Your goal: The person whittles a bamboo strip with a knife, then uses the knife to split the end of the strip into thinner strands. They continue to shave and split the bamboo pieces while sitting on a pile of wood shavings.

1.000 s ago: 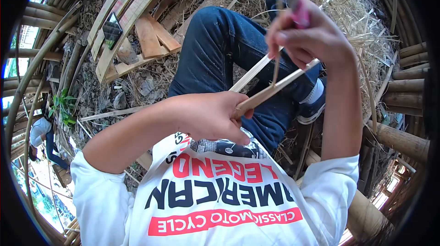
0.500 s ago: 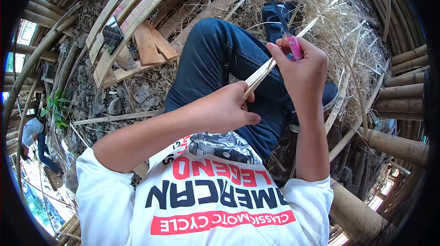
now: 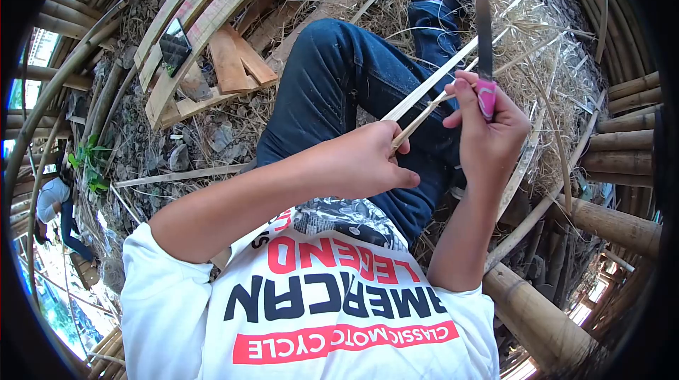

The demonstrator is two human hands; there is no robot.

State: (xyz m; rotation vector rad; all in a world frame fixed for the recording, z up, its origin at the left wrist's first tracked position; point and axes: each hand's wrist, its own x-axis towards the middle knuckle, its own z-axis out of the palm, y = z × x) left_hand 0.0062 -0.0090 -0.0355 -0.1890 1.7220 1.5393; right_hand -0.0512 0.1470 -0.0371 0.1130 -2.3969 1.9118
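My left hand (image 3: 361, 164) grips the near end of a thin pale bamboo strip (image 3: 431, 83) that slants up and to the right over my bent knee in blue jeans (image 3: 332, 76). My right hand (image 3: 488, 132) holds a knife (image 3: 482, 33) by its pink handle, the long dark blade pointing straight up. Its fingers also touch a second thin sliver beside the strip. The two hands are close together, just above my thigh.
Dry straw and bamboo shavings (image 3: 537, 33) cover the ground ahead. Flat wooden boards (image 3: 226, 61) and curved bamboo slats (image 3: 205, 12) lie at the upper left. Thick bamboo poles (image 3: 622, 224) run along the right. Another person (image 3: 53, 203) stands far left.
My right hand has shifted right and slightly down, and the knife blade has swung from leaning left to upright. My left hand stayed on the strip, which now shows longer.
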